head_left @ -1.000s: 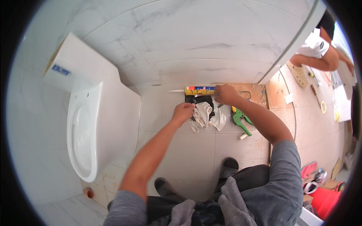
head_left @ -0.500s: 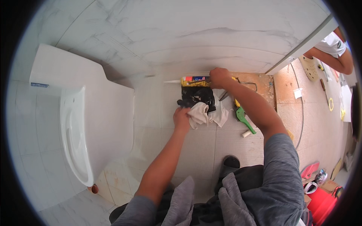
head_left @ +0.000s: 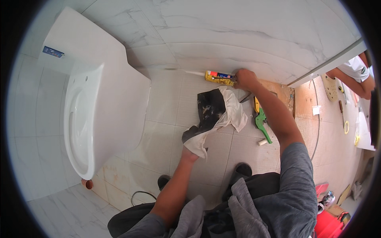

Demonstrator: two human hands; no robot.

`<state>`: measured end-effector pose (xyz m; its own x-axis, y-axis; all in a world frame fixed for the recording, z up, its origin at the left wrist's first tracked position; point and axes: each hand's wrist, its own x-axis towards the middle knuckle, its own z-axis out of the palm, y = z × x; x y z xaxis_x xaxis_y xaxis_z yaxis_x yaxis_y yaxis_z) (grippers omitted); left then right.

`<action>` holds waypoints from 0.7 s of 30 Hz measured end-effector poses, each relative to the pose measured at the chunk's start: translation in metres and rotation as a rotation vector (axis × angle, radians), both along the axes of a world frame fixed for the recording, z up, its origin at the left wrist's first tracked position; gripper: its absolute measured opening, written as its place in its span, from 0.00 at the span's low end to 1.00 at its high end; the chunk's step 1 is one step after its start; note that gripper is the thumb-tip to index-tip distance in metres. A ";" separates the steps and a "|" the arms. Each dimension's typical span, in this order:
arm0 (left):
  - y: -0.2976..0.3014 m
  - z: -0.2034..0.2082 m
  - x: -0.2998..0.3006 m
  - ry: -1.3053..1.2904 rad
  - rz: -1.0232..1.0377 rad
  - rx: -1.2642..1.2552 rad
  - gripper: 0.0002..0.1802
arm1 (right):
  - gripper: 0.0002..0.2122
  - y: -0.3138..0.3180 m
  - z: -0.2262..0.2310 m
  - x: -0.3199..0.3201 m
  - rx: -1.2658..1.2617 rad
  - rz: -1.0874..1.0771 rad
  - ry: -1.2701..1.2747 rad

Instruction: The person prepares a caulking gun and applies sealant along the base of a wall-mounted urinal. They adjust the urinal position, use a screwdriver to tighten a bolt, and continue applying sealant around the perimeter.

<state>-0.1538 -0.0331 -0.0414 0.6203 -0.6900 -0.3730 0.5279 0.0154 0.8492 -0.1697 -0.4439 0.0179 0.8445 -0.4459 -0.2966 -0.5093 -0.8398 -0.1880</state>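
Fingers of the right hand [head_left: 245, 79] are curled shut around the right end of the tube [head_left: 216, 77], upper centre. The cloth [head_left: 212, 107], mid-frame, is gripped by the left hand [head_left: 190, 154], its fingers mostly covered. The cutter [head_left: 261, 123] is seen right of centre.

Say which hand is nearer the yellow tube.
Right: right hand is at the right end of the yellow tube; left hand is farther off, lower in view, holding cloth.

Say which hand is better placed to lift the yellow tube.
Probably the right hand: it is at the right end of the yellow tube, while the left hand grips the cloth, farther off.
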 end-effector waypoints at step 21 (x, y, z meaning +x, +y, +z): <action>-0.044 0.096 0.066 -0.974 -0.217 0.101 0.29 | 0.21 0.110 0.028 -0.027 1.154 -0.333 -0.291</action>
<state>-0.0880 -0.0773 0.0544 0.5512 -0.8174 0.1674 -0.4156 -0.0950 0.9046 -0.1963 -0.3339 0.0459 0.8402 -0.2544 -0.4789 -0.4817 0.0555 -0.8746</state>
